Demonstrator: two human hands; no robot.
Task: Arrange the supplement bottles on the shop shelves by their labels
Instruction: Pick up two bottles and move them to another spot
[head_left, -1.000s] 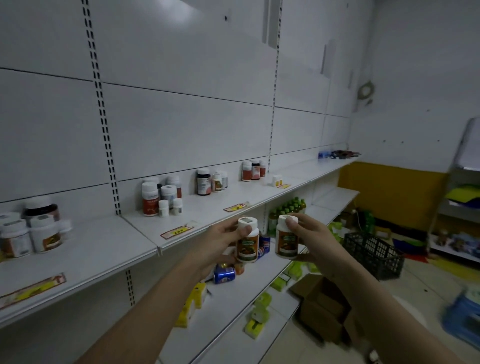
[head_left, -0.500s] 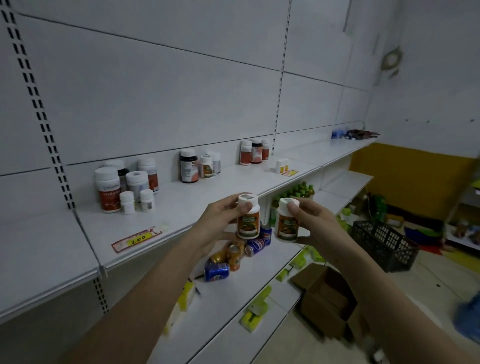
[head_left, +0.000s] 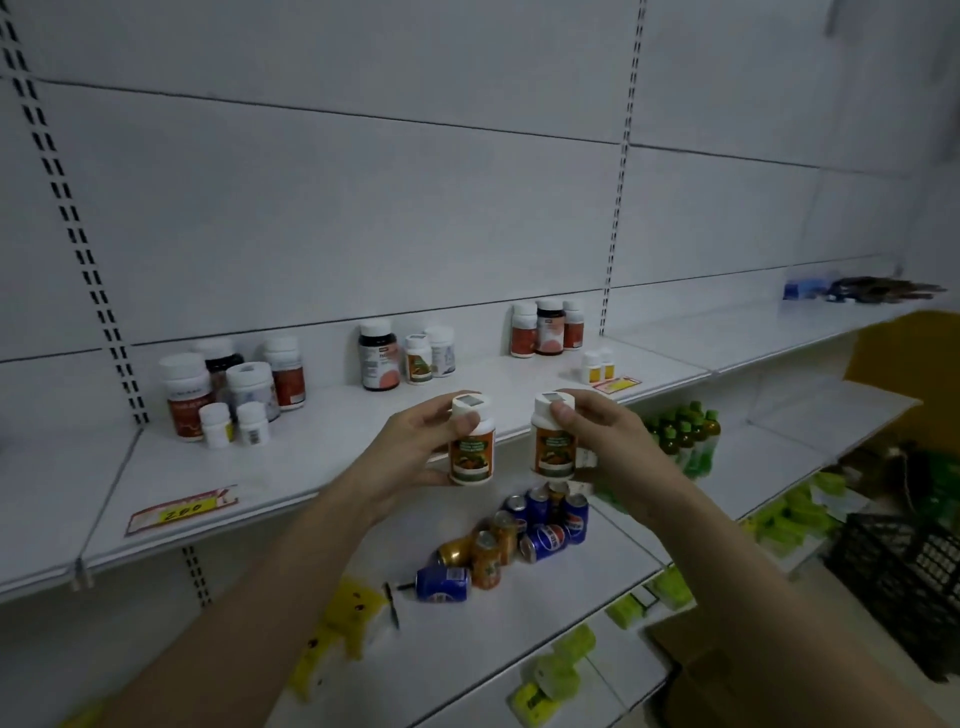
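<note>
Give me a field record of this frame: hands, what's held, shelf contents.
left hand: holds white-capped bottle, orange-green label
right hand: holds matching bottle
bottles: upright, side by side, apart, in front of upper shelf
upper shelf: supplement bottles in three clusters; similar-looking small bottle in middle cluster
lower shelf: soda cans, some on their sides

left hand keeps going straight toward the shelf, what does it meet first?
Probably the small orange-label bottle in the middle group on the shelf, roughly ahead of the left hand. Depth is unclear, so only a guess.
</note>
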